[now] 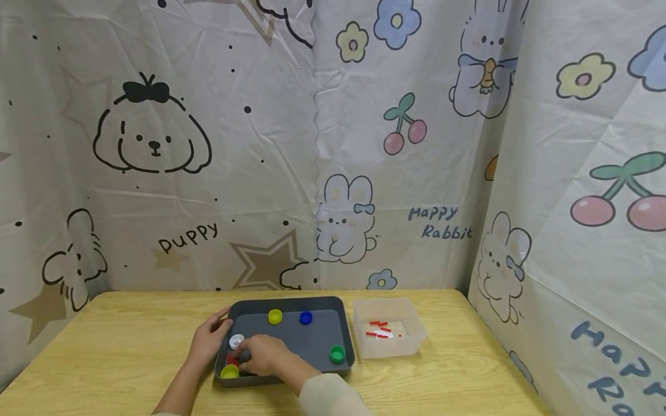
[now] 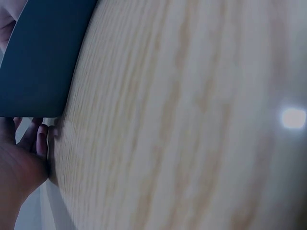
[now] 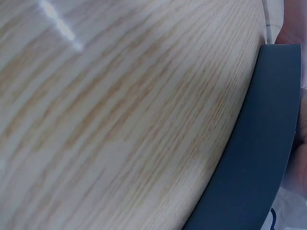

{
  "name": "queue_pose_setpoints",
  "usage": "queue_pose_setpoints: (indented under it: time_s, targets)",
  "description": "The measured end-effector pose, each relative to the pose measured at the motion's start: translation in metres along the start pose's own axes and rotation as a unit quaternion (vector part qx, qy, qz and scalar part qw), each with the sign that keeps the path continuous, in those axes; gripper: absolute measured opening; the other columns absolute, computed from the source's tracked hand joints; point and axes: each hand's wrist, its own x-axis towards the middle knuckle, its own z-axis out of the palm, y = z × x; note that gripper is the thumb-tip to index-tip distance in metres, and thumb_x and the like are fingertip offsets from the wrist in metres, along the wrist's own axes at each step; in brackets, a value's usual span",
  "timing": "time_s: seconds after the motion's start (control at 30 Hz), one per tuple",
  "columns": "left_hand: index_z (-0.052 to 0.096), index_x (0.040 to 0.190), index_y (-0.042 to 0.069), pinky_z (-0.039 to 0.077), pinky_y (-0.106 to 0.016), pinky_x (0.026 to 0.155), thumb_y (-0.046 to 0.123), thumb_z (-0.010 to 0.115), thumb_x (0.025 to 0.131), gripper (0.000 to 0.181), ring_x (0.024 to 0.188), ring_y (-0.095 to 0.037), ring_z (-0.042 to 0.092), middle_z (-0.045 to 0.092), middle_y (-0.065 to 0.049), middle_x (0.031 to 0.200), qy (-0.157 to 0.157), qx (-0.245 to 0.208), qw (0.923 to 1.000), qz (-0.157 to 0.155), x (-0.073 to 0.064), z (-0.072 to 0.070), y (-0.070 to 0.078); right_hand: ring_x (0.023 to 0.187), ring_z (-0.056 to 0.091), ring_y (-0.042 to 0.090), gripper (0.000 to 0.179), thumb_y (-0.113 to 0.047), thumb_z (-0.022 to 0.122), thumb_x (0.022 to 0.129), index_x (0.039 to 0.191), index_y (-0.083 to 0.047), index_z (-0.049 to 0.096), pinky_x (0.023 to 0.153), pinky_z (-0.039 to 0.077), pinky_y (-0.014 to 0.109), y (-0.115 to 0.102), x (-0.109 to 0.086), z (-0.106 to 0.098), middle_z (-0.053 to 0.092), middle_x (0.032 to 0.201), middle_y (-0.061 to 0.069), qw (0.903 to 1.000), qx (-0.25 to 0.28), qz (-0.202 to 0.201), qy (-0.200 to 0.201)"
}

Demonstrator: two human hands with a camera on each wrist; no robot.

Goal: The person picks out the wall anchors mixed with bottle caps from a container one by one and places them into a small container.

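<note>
A dark grey tray (image 1: pixel 291 341) lies on the table. My left hand (image 1: pixel 209 335) grips its left wall near the far corner; in the left wrist view this hand (image 2: pixel 21 163) shows beyond the tray wall (image 2: pixel 43 62). Inside the tray's left part, my right hand (image 1: pixel 265 353) reaches down, fingers bent, over short red sticks (image 1: pixel 232 360). Its fingertips are partly hidden, and I cannot tell whether they pinch a stick. A white bottle cap (image 1: pixel 236 341) sits just beyond those fingers, and a yellow cap (image 1: pixel 229 371) in the near left corner.
Another yellow cap (image 1: pixel 275 316) and a blue cap (image 1: pixel 306 318) lie along the tray's far side, a green cap (image 1: pixel 337 354) at its near right. Right of the tray stands a translucent plastic box (image 1: pixel 390 349) with several red sticks (image 1: pixel 385 329). A printed curtain (image 1: pixel 260 190) hangs behind.
</note>
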Motion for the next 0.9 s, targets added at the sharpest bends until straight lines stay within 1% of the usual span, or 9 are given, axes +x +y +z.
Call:
queue_pose_setpoints:
  time_s: [0.17, 0.6, 0.77, 0.9]
  targets:
    - [0.040, 0.140, 0.002, 0.042, -0.049, 0.096, 0.021, 0.045, 0.098, 0.046, 0.116, -0.038, 0.051, 0.052, -0.028, 0.128, -0.003, -0.006, 1.0000, -0.001, -0.0014, -0.0006, 0.0014, 0.106, 0.058, 0.003, 0.027, -0.033, 0.069, 0.083, 0.109, -0.038, 0.067, 0.081, 0.051, 0.026, -0.0006, 0.0003, -0.0008, 0.065, 0.113, -0.016, 1.0000, -0.001, -0.002, -0.008]
    - [0.042, 0.139, 0.004, 0.042, -0.050, 0.096, 0.021, 0.046, 0.098, 0.045, 0.114, -0.038, 0.052, 0.055, -0.027, 0.124, 0.003, -0.004, 1.0000, -0.006, -0.0003, 0.0001, -0.0001, 0.109, 0.057, 0.004, 0.022, -0.033, 0.068, 0.085, 0.106, -0.037, 0.068, 0.086, 0.050, 0.027, -0.0008, 0.0018, -0.0016, 0.064, 0.113, -0.018, 0.9996, 0.015, -0.005, -0.024]
    - [0.042, 0.139, 0.004, 0.043, -0.048, 0.094, 0.022, 0.047, 0.098, 0.046, 0.114, -0.037, 0.052, 0.055, -0.027, 0.124, 0.004, -0.001, 1.0000, -0.003, 0.0000, 0.0006, -0.0011, 0.102, 0.059, 0.001, 0.021, -0.031, 0.068, 0.084, 0.105, -0.034, 0.069, 0.081, 0.050, 0.024, 0.0015, -0.0005, -0.0024, 0.066, 0.108, -0.016, 0.9996, 0.026, -0.008, -0.013]
    - [0.042, 0.140, 0.005, 0.044, -0.046, 0.093, 0.022, 0.046, 0.098, 0.046, 0.113, -0.036, 0.052, 0.055, -0.026, 0.125, 0.002, -0.003, 1.0000, -0.007, 0.0009, -0.0002, -0.0015, 0.090, 0.057, -0.001, 0.021, -0.032, 0.069, 0.083, 0.103, -0.031, 0.069, 0.073, 0.048, 0.020, 0.0044, -0.0012, -0.0045, 0.066, 0.101, -0.014, 0.9994, 0.033, -0.004, -0.006]
